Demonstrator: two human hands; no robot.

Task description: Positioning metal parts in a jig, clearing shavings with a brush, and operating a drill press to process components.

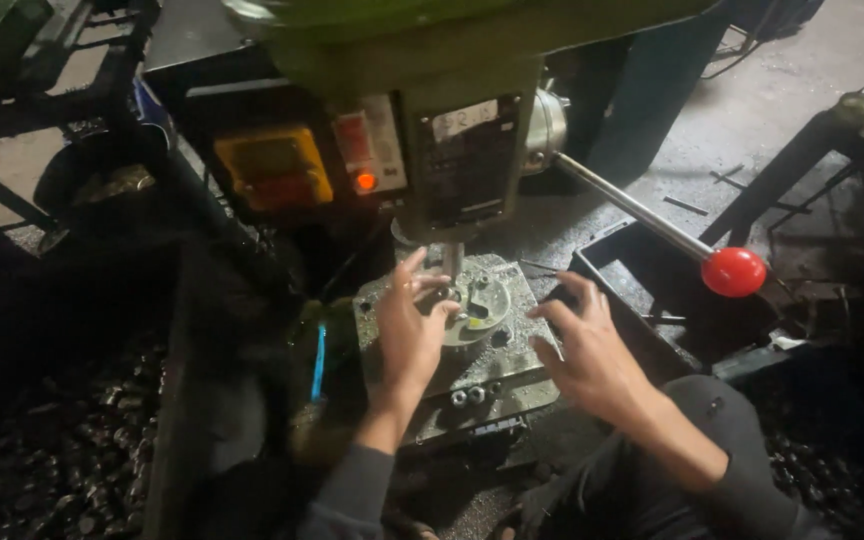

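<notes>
A green drill press (452, 60) stands over a grey metal table (492, 375). On the table sits a round metal fixture (482, 305) under the spindle (449, 258). My left hand (407, 335) reaches onto the fixture, and its fingertips pinch at a small part beside the spindle; the part itself is too small to make out. My right hand (587, 345) hovers open at the table's right edge, fingers spread, holding nothing. The feed lever with a red ball knob (733, 271) sticks out to the right, above and beyond my right hand.
A dark metal tray (652, 290) lies to the right of the table. A yellow and red switch box (274, 165) and a lit orange lamp (365, 181) sit on the machine front. Piles of small dark parts (72, 450) lie at the lower left.
</notes>
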